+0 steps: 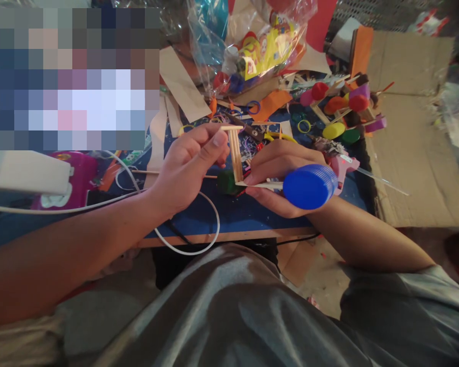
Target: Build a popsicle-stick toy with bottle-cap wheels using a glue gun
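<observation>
Between my hands is a small frame of pale craft sticks (235, 153). My left hand (191, 165) is closed, its thumb and finger pinching the frame's upper end. Lower down, my right hand (277, 165) grips the stick that runs sideways, fingers above and thumb beneath. A ribbed blue bottle cap (309, 187) sits at the right end of that stick, in front of my right hand. Beside the frame's lower left corner is a dark green bottle cap (227, 182); whether it is joined to the frame I cannot tell.
A pink glue gun (340, 163) lies beyond my right wrist. Stick-and-cap pieces (336, 109) sit farther back, near cardboard (416, 158). Yellow-handled scissors (277, 136) lie behind my hands. A white cable (219, 224) loops beside a magenta power strip (86, 171).
</observation>
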`<move>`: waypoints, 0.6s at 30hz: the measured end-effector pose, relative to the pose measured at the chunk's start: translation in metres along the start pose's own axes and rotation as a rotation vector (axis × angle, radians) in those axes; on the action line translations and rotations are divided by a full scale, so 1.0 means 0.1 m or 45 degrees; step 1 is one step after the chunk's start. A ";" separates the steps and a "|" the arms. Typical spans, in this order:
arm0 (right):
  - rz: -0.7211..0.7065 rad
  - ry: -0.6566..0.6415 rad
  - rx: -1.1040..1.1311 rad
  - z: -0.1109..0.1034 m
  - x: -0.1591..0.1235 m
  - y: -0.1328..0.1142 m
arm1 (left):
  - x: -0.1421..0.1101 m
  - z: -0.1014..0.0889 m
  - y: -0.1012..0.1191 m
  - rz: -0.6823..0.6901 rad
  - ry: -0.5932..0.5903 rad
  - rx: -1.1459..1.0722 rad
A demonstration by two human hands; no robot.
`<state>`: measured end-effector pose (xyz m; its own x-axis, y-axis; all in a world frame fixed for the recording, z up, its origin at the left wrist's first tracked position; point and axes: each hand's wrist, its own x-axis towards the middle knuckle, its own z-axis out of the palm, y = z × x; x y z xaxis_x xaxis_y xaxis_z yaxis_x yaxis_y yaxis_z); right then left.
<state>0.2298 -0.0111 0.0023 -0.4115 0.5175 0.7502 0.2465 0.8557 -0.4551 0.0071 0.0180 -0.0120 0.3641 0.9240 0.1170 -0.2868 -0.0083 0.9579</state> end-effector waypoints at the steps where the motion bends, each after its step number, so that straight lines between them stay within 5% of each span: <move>1: -0.023 -0.009 -0.005 0.00 0.00 0.00 | 0.00 -0.01 -0.01 0.000 -0.002 0.013; 9: -0.088 -0.143 0.008 -0.01 0.00 -0.04 | -0.01 -0.04 -0.04 0.013 -0.037 0.047; 14: -0.046 -0.008 -0.016 0.00 0.00 -0.02 | 0.01 -0.02 -0.06 0.084 -0.094 -0.050; 18: -0.007 0.174 -0.012 0.03 0.00 0.03 | -0.02 0.02 0.00 -0.043 -0.159 -0.149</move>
<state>0.2284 -0.0089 -0.0004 -0.2899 0.5080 0.8111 0.2528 0.8580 -0.4471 0.0084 0.0155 -0.0117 0.4804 0.8683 0.1239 -0.3711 0.0732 0.9257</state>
